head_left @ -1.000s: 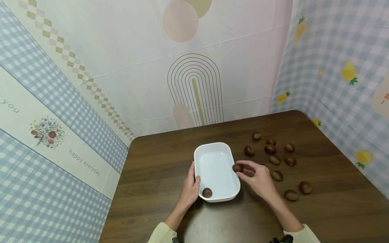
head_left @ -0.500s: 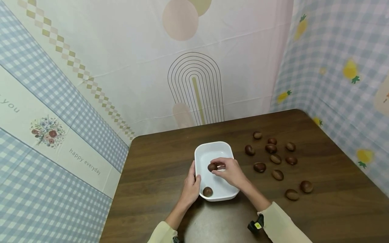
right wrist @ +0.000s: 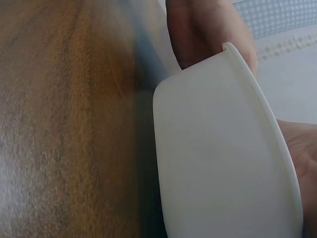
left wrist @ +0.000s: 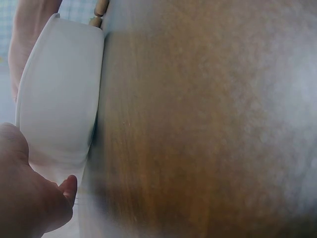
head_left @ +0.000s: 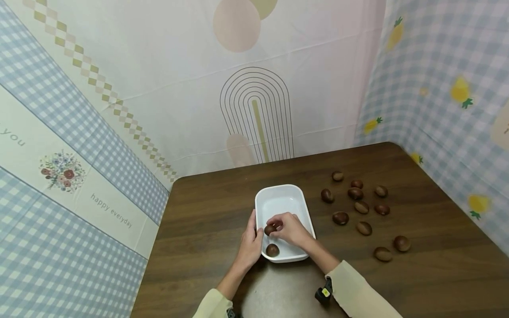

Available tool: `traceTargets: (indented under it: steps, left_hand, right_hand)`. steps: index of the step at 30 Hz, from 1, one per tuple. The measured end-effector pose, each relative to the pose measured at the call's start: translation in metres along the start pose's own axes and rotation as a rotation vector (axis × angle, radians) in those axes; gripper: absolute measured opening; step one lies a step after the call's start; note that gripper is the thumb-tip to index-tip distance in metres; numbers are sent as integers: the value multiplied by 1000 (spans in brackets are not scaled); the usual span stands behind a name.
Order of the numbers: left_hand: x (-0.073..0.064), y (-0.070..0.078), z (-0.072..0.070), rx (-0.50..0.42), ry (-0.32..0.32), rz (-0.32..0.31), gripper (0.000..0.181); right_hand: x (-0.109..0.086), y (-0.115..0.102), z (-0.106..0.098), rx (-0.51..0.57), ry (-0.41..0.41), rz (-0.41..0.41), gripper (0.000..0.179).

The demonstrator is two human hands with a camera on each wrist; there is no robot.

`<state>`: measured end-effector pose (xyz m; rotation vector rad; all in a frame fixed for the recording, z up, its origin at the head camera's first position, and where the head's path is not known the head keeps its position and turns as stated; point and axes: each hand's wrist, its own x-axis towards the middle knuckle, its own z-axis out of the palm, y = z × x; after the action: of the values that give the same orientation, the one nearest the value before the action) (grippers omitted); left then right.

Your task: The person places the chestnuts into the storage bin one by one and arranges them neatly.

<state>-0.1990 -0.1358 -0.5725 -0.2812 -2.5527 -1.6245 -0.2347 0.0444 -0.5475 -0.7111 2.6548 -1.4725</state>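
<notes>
A white rectangular dish (head_left: 283,204) with rounded corners stands on the table in the head view. My left hand (head_left: 249,245) grips its left side, the thumb at the rim and the fingers along the outer wall. My right hand (head_left: 292,229) reaches over the right rim and pinches a brown chestnut (head_left: 270,230) low inside the dish, near the left wall. Another chestnut (head_left: 272,250) lies in the near left corner. From the left wrist, the dish wall (left wrist: 62,94) hides the inside; the right wrist view shows the opposite outer wall (right wrist: 213,148).
Several loose chestnuts (head_left: 361,207) are scattered over the right part of the dark wooden table (head_left: 199,221). The closest pair to the front includes a chestnut (head_left: 382,254) right of my right forearm. Patterned cloth (head_left: 179,88) hangs behind the table and along both sides.
My right hand has carried the chestnut from the right rim leftward and down into the dish, towards the other chestnut. My left hand has stayed on the dish.
</notes>
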Motion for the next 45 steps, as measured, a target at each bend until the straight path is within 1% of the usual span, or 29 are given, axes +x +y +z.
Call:
traceTargets:
  steps: [8,15,21,25,33,38,40,42,45]
  left_hand:
    - [1,3,-1,-16,0,9,66]
    - [0,5,-2,-7,-1,3,66]
    - [0,6,-2,-9,-2,4,66]
    - [0,6,-2,-11,-3,4,66]
    - [-1,5,-3,-14,-15,-1,66]
    - [-1,3,-2,-20,-17,2,66]
    - [-1,3,-2,-21,-14,-1,66]
    - [-1,4,-2,-18,-13,-6,66]
    - [-2,5,-3,-12,-11,-15,67]
  right_hand:
    - [0,0,2,-28,-55,-2,27]
    - [-1,-2,1,-51,-98,-14,27]
    - [-2,-3,0,-29,-127,-17,26]
    - [-3,-2,0,-4,-135,-5,26]
    - [-3,-1,0,12,-129,3,25]
    - [-5,-1,-3,34,-116,38,25]
    - [-5,-2,-6,60,-102,54,25]
    - [-6,-4,-11,85,-80,52,25]
    - [-8,-6,-21,130,-31,29,26]
